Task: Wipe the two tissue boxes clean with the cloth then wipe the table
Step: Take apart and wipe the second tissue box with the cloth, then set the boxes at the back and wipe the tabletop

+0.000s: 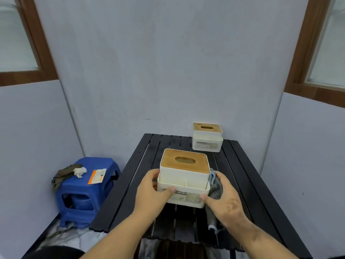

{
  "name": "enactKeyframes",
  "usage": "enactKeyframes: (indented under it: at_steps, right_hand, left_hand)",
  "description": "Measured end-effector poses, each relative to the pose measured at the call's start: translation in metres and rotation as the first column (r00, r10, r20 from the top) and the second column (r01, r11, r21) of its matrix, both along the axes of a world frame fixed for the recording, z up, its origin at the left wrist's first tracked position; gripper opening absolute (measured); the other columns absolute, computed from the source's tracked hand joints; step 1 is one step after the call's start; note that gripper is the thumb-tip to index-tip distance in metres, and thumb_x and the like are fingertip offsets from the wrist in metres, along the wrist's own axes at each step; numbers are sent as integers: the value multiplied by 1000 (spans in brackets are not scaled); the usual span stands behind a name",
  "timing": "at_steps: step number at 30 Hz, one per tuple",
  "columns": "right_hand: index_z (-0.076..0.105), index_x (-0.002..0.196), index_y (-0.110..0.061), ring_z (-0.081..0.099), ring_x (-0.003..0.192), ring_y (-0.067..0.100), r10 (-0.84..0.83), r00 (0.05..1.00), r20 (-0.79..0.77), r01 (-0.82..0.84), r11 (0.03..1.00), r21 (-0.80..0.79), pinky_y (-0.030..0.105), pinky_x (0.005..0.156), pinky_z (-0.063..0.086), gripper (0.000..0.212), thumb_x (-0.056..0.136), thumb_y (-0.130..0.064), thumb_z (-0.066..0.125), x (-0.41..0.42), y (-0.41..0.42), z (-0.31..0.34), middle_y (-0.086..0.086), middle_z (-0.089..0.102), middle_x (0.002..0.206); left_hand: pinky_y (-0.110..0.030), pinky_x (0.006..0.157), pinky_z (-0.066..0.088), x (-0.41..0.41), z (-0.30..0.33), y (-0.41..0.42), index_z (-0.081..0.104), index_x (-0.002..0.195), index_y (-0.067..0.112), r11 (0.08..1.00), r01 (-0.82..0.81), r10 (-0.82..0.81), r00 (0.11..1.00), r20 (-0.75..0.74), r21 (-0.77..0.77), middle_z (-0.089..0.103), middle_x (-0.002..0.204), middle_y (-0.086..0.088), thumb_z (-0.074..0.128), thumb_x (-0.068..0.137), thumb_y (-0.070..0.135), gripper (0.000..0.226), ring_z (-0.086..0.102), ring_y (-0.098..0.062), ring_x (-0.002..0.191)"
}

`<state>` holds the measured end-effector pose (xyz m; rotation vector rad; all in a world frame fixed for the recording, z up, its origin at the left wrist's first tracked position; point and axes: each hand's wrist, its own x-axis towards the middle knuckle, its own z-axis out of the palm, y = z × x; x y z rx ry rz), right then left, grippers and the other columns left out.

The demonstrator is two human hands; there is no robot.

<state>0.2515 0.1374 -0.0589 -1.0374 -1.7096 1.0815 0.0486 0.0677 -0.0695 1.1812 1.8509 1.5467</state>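
left hand (152,187) grips near tissue box (183,177) at its left side | right hand (224,195) presses grey cloth (215,189) to its right side | far tissue box (207,137) at table (248,176) back

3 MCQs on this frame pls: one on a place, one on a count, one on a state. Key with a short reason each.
1. Where is the cloth?
A. On the blue stool
B. Between the right hand and the near tissue box's right side
C. On top of the far tissue box

2. How many tissue boxes are on the table?
A. One
B. Two
C. Three

3. What are the hands doing?
A. Both hang idle
B. Only the left touches the box
C. Both hold the near box from its sides

Key:
1 B: the grey cloth sits under the right hand against the near tissue box.
2 B: near box plus the far tissue box.
3 C: the left hand grips the opposite side.
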Motion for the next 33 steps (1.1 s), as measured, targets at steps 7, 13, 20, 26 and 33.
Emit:
enactKeyframes:
  at_steps: [7, 13, 20, 26, 33]
  right_hand:
    - [57, 121, -36, 61, 108, -5, 72, 997, 24, -74, 994, 83, 16, 92, 53, 67, 73, 3, 82, -66, 73, 8, -14, 66, 116]
    - [55, 108, -33, 59, 97, -16, 77, 997, 9, -78, 988, 137, 3, 84, 47, 61, 72, 9, 81, -138, 156, 5, -19, 63, 103]
    - [49, 116, -40, 57, 102, -11, 66, 998, 2, -66, 988, 142, 7, 91, 47, 70, 73, 5, 81, -201, 247, -23, -17, 62, 108]
    - [50, 115, -32, 57, 90, -12, 59, 998, 34, -64, 987, 145, -4, 74, 41, 64, 73, 6, 81, -222, 293, -42, -24, 58, 101]
    - [53, 135, -19, 60, 110, 8, 59, 996, 64, -68, 987, 149, -5, 80, 41, 69, 75, -1, 83, -226, 309, -46, -6, 65, 119]
  left_hand:
    - [-28, 83, 57, -62, 11, 60, 52, 119, 36, 999, -46, 45, 998, 40, 12, 64, 115, 13, 86, 78, 13, 57, 64, -9, 104]
    - [-37, 87, 58, -139, 12, 151, 51, 123, 30, 999, -41, 41, 999, 11, -12, 61, 117, 12, 81, 82, 7, 56, 64, -18, 106]
    - [-23, 74, 51, -200, -4, 244, 52, 130, 22, 997, -67, 65, 994, -92, -24, 59, 121, 5, 82, 82, 8, 58, 62, -15, 98]
    - [-33, 84, 56, -222, -13, 287, 51, 127, 25, 995, -84, 74, 984, -160, -59, 59, 123, 3, 83, 81, 15, 57, 63, -19, 103]
    - [-31, 84, 56, -221, -24, 298, 51, 132, 20, 992, -111, 102, 984, -149, -57, 58, 124, 3, 81, 84, 16, 56, 62, -21, 108]
